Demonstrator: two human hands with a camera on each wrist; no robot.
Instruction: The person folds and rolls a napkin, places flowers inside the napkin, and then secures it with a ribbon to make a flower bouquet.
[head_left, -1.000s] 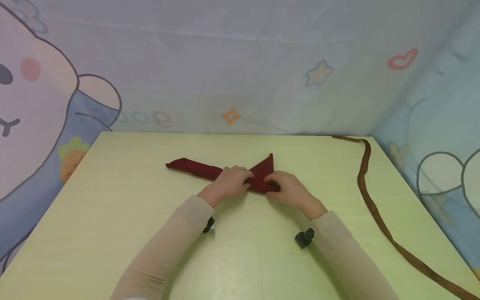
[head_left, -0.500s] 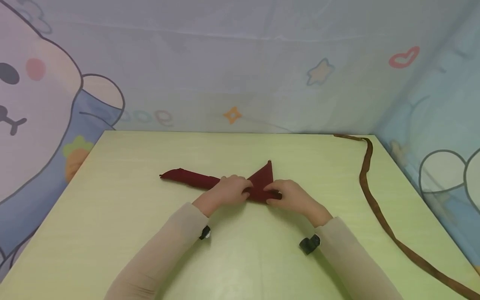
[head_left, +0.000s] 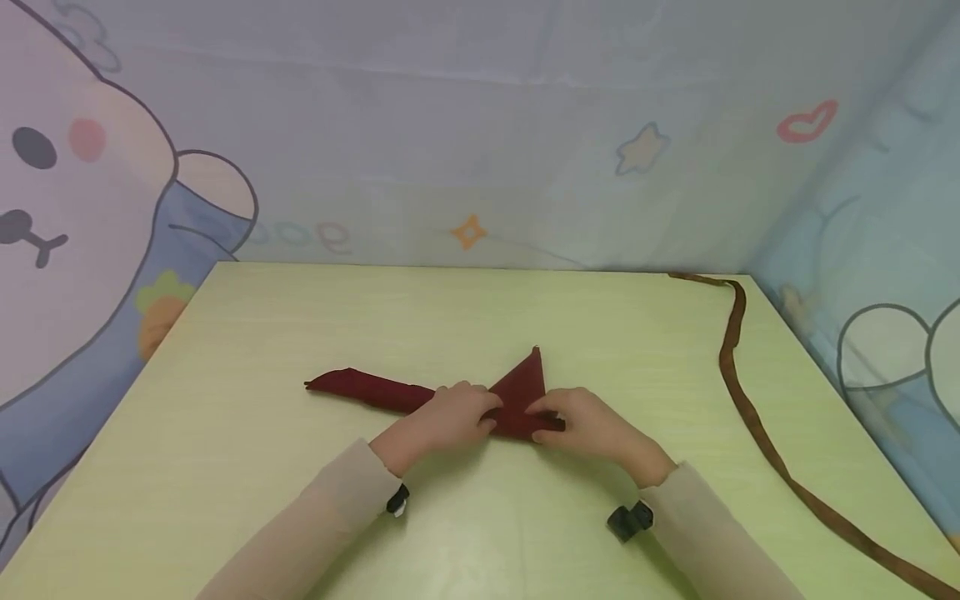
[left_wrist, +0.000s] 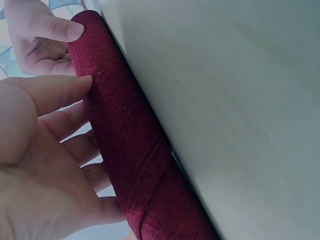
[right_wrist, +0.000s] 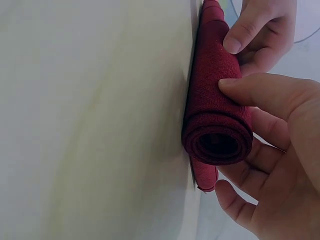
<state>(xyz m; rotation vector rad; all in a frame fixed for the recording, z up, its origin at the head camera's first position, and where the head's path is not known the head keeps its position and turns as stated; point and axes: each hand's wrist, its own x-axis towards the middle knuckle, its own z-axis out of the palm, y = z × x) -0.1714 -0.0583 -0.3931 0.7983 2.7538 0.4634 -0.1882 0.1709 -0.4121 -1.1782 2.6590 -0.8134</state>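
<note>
A dark red cloth (head_left: 371, 390), rolled into a tube with a pointed flap standing out behind, lies on the pale table. My left hand (head_left: 442, 421) holds the roll near its middle, with the thumb along the near side and the fingers over the far side. At the right end, my right hand (head_left: 592, 423) grips the tube between thumb and fingers. The right wrist view looks into the spiral of the rolled cloth (right_wrist: 215, 95), with a second tip showing beneath it. Diagonal fold lines cross the roll (left_wrist: 127, 115) in the left wrist view.
A long brown strip (head_left: 738, 400) runs along the right side of the table (head_left: 225, 483). Behind the table hangs a printed curtain (head_left: 450, 125). Small black cameras (head_left: 630, 521) sit on both wrists.
Both hands and the rolled cloth have slid across the table towards my body, with the left tip shifting a little leftward. Both grips look the same as before.
</note>
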